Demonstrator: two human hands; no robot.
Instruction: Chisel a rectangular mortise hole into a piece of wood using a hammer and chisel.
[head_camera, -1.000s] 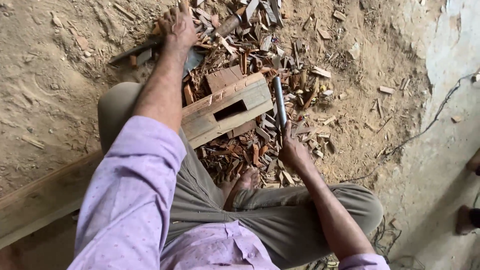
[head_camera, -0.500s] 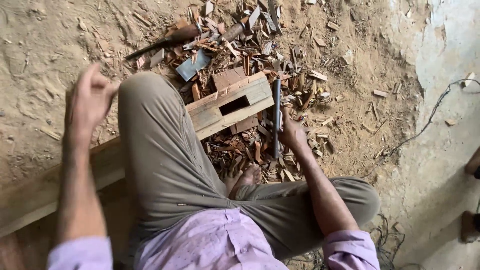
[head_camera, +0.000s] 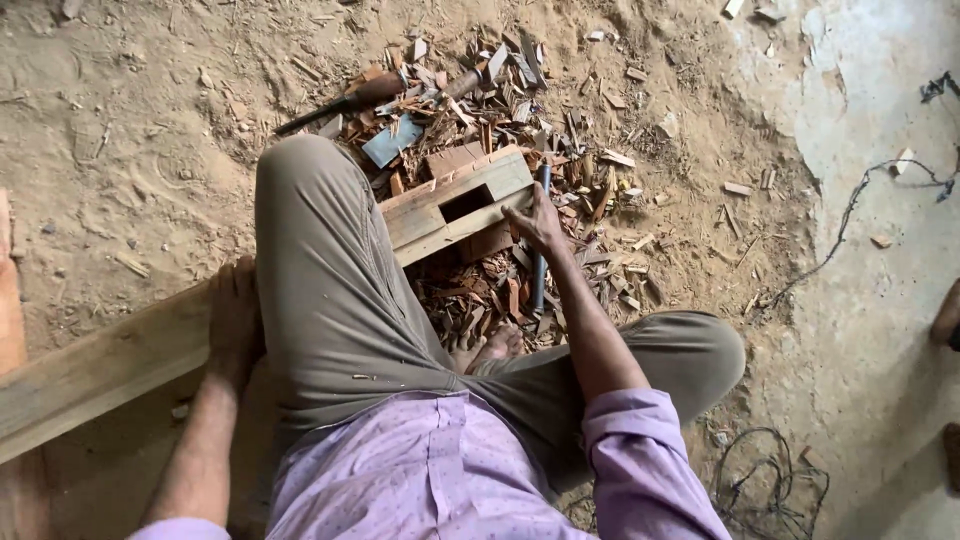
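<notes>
I sit astride a long wooden beam whose far end has a rectangular mortise cut in it. My left hand presses flat on the beam beside my left thigh and holds nothing. My right hand is at the beam's far end, wrapped around the middle of a dark metal bar that lies along the beam's end face. Its fingers touch the wood. My bare foot is tucked under the beam among the chips.
A heap of wood chips surrounds the beam's end. A wooden-handled chisel, a second handled tool and a flat grey metal piece lie beyond it. A thin cable and a wire coil are at the right.
My left hand has drawn back from the chip heap and dropped onto the beam beside my thigh. My right hand has slid up the bar toward the beam's end.
</notes>
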